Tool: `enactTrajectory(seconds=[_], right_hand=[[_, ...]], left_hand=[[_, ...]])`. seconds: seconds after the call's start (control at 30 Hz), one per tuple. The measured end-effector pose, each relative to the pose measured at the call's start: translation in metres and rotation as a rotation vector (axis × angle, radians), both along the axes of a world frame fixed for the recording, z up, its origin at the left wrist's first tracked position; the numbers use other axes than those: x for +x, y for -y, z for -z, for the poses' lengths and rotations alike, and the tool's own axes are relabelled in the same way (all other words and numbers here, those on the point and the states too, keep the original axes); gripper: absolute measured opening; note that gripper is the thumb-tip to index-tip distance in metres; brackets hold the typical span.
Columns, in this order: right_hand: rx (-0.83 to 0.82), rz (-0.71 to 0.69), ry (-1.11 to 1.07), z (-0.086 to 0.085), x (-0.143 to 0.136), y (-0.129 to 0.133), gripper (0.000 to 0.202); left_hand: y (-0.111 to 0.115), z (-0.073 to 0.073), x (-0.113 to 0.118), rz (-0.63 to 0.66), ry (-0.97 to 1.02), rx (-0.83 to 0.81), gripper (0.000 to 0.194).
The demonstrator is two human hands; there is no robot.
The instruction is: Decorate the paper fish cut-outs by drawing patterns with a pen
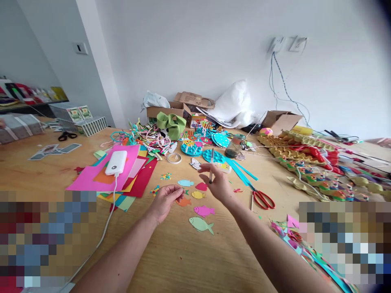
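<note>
Fish [204, 211] in several colours lie in a loose cluster on the bench [171, 260], some between the two hands and some nearer the person. Towards the left, a white power bank [116, 163] rests on pink paper [84, 177]. The left hand [165, 200] has its thumb and forefinger drawn together beside the orange fish [185, 202]; whether they grip anything, I cannot tell. Next, the right hand [222, 186] grasps a slim pen [211, 175], nearly upright. Further right lie red scissors [265, 201], then egg cartons [276, 156].
</note>
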State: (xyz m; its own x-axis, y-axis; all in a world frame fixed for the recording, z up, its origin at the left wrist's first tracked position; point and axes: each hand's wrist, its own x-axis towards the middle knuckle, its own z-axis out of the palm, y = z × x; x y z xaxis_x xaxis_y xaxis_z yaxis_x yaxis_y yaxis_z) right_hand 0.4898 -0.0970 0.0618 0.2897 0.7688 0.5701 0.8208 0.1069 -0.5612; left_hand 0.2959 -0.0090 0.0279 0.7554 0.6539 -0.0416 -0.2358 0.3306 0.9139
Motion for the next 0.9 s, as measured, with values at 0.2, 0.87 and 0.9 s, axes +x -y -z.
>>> enactTrajectory(seconds=[0.2,0.87,0.9], right_hand=[[0.003,-0.228,-0.021,-0.006,-0.056,0.011,0.022],[-0.062,-0.172,0.221,-0.008,-0.064,0.050,0.032],[-0.052,-0.187,0.189,-0.014,-0.063,0.062,0.029]], left_hand=[[0.000,-0.001,0.000,0.013,-0.009,0.056,0.037],[0.000,0.000,-0.002,0.225,-0.164,0.390,0.044],[-0.001,0.001,-0.002,0.225,-0.177,0.408,0.044]])
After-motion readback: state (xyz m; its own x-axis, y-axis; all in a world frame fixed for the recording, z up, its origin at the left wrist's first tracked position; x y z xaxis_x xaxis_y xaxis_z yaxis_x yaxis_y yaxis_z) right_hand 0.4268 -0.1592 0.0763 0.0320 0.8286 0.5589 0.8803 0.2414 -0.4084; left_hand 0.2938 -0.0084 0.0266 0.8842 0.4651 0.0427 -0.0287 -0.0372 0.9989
